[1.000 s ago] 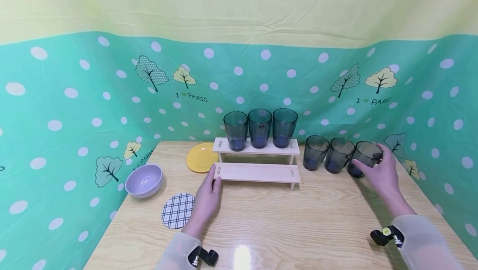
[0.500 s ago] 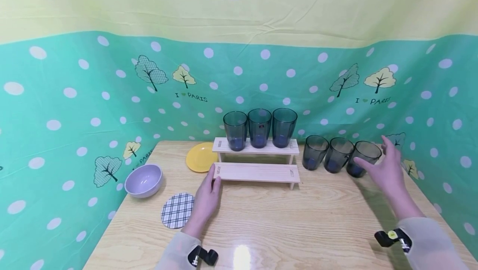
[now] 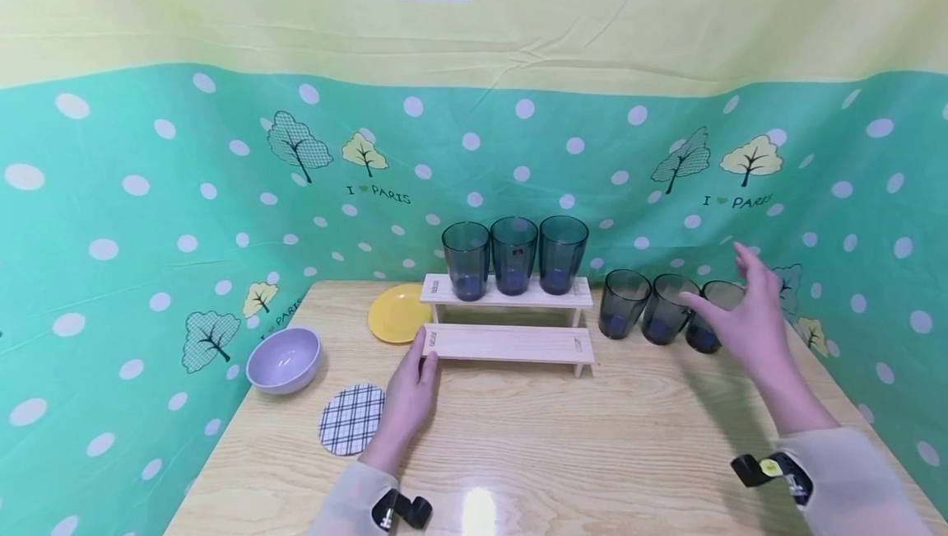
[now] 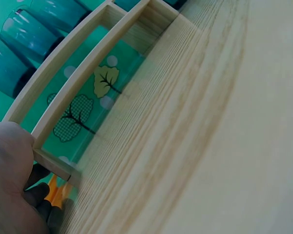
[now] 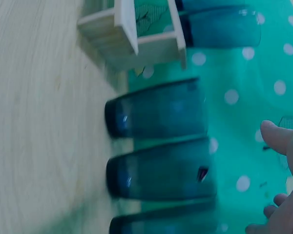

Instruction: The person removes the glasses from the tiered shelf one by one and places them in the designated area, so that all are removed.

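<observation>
A pale two-tier wooden rack [image 3: 511,343] stands mid-table in the head view. My left hand [image 3: 406,400] grips the left end of its lower tier, thumb on the near side; in the left wrist view the fingers [image 4: 36,192] curl by the end leg. Three dark tinted glasses [image 3: 514,256] stand upright along the upper tier. To the rack's right, three more tinted glasses [image 3: 624,305] stand in a row on the table. My right hand [image 3: 755,330] hovers over the rightmost glass [image 3: 702,333], partly covering it, with thumb and fingers spread and nothing between them.
Left of the rack lie a yellow plate [image 3: 392,314], a lilac bowl [image 3: 285,361] and a round checked coaster [image 3: 351,419]. A green dotted cloth [image 3: 518,149] walls in the wooden table [image 3: 563,445] behind and at both sides.
My right hand has let go of the rightmost glass, spread its fingers and risen, then shifted slightly left. The left hand and the rack have stayed put.
</observation>
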{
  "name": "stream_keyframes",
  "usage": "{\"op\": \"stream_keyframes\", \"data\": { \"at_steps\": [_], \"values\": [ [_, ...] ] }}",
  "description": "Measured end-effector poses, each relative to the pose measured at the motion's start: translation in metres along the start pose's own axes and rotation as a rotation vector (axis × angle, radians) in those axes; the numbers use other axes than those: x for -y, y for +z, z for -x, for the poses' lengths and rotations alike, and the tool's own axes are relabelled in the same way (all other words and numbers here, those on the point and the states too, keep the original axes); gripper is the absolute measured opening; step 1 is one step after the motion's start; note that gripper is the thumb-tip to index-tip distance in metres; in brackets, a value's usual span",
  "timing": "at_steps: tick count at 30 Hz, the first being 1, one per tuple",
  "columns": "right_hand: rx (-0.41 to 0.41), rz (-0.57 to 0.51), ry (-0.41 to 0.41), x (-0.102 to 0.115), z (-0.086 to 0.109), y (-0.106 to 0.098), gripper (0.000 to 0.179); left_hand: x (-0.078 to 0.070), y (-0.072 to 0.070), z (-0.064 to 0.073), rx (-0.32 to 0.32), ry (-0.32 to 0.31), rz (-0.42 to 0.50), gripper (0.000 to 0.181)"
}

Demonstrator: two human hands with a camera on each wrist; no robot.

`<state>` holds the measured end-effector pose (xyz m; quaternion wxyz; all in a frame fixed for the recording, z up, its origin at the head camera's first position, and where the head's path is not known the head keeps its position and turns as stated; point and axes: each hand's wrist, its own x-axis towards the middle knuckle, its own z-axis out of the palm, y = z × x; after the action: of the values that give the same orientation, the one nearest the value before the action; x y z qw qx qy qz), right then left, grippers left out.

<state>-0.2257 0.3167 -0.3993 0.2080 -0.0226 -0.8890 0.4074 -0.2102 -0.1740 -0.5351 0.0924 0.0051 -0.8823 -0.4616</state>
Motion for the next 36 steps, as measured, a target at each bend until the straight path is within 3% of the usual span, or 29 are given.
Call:
{"op": "stream_keyframes", "data": {
  "at_steps": [19,30,36],
  "values": [
    [0.072,-0.168,-0.152,0.074,-0.009,0.056,0.108,0.003,0.002,0.0,-0.001,-0.002,-0.004,0.062],
    [0.146,-0.248,-0.207,0.095,-0.021,0.092,0.103,0.003,0.002,0.001,-0.007,0.005,-0.004,0.062],
    [0.181,-0.268,-0.194,0.105,-0.026,0.108,0.102,0.002,0.001,0.001,-0.005,0.005,0.003,0.062]
  ]
}}
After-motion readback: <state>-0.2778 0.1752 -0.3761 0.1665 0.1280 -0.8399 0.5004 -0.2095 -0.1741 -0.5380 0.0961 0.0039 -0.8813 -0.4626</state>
